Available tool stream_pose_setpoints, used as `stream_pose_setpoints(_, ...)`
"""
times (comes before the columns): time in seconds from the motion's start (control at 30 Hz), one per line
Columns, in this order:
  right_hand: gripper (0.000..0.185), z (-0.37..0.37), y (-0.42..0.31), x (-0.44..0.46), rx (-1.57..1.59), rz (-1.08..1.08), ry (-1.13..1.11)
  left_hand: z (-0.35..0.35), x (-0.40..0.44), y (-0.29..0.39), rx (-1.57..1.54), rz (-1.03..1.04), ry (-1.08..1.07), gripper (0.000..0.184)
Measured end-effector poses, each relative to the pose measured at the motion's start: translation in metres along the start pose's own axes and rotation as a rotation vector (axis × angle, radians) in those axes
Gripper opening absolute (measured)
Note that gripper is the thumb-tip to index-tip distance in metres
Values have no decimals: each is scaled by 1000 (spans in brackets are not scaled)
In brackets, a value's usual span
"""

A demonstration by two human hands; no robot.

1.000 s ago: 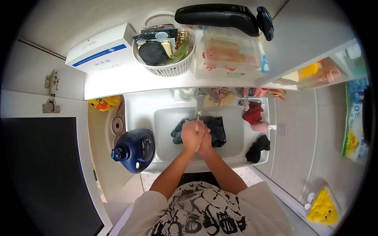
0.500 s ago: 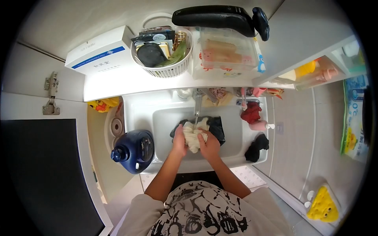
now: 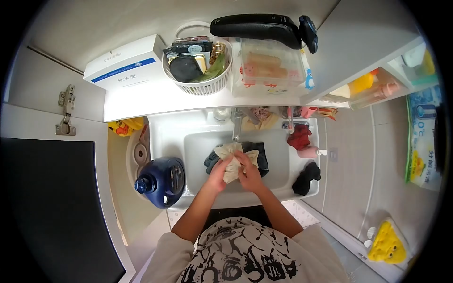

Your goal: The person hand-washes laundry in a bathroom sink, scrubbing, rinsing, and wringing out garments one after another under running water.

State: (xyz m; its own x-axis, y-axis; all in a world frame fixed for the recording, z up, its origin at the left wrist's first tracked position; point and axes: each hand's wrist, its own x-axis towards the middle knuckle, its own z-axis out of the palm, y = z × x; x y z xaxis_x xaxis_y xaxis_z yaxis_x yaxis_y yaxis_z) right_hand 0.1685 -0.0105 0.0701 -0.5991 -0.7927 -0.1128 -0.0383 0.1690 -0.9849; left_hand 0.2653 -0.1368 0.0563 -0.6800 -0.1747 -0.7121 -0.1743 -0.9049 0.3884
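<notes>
Both my hands hold a wet-looking cream cloth (image 3: 231, 174) over the sink basin (image 3: 198, 141), just below the faucet (image 3: 237, 126). My left hand (image 3: 219, 173) grips its left side, while my right hand (image 3: 250, 175) has fingers pressed on the right part. Parts of the cloth stick out above and below the fingers. Beneath it a dark cloth (image 3: 260, 158) lies in the basin, partly covered by the cream one and my hands. The garment type of either cloth cannot be made out.
A blue detergent jug (image 3: 163, 181) stands on the sink's left rim. Along the right rim lie a red cloth (image 3: 299, 137), a pink pump bottle (image 3: 309, 152) and a black cloth (image 3: 306, 179). Overhead, a shelf (image 3: 141, 106) carries a white basket (image 3: 203, 87) and a black shaver (image 3: 257, 26).
The cream cloth was bunched tighter and now spreads wider, with flaps at its top and right. My hands have tilted inward, fingertips closer together. The view has shifted slightly.
</notes>
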Motion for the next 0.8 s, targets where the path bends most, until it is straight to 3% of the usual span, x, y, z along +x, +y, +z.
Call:
stream_pose_setpoints(0.07,53,1,2,7,198,190,46,1,-1,1,163,22,62,45)
stream_pose_setpoints(0.17,46,-2,28,21,-376,-106,79,-1,0,1,343,89,166,35)
stream_pose_setpoints(0.27,38,11,61,29,-362,-224,191,-12,8,-8,399,234,233,35)
stream_pose_setpoints(0.37,37,16,84,33,-214,-161,224,-15,9,-7,538,276,310,36)
stream_pose_setpoints(0.43,37,14,72,35,37,94,208,-10,8,-1,595,306,314,41)
stream_pose_setpoints(0.53,40,12,65,44,529,485,229,18,-8,22,139,194,284,49)
stream_pose_setpoints(0.63,41,4,39,52,801,717,283,17,-12,42,-233,-111,26,55)
stream_pose_setpoints(0.67,41,1,27,54,844,766,305,12,-10,43,-89,-69,47,55)
stream_pose_setpoints(0.77,39,-12,78,54,487,574,235,-9,6,36,422,99,93,57)
stream_pose_setpoints(0.8,39,-16,70,54,542,570,287,-15,8,30,645,184,95,58)
